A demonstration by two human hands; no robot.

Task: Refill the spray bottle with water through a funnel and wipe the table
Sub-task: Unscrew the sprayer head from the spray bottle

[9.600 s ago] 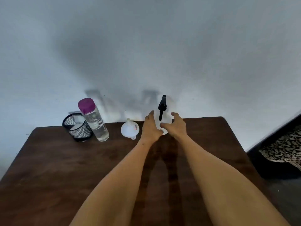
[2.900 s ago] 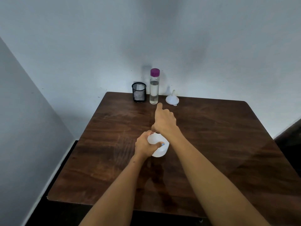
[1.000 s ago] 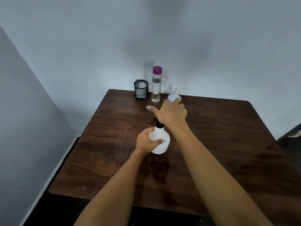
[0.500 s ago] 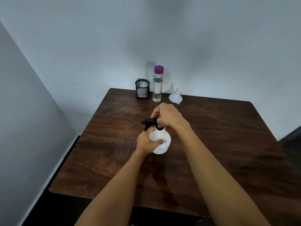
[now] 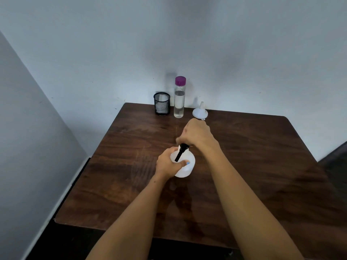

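While the left hand (image 5: pixel 169 163) grips the spray bottle (image 5: pixel 185 167) and the right hand (image 5: pixel 198 135) clasps its black nozzle head (image 5: pixel 181 151), funnel (image 5: pixel 200 112), water bottle (image 5: pixel 179 97) and wiping all await.

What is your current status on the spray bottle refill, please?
Left hand grips spray bottle; right hand on black spray head. Funnel, water bottle untouched at table's back edge. Nothing obstructing.

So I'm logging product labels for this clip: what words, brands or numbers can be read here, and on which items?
None can be read.
Funnel: a small mark on its right rim, too small and blurred to read.
Water bottle, mesh cup, spray bottle: no text visible.
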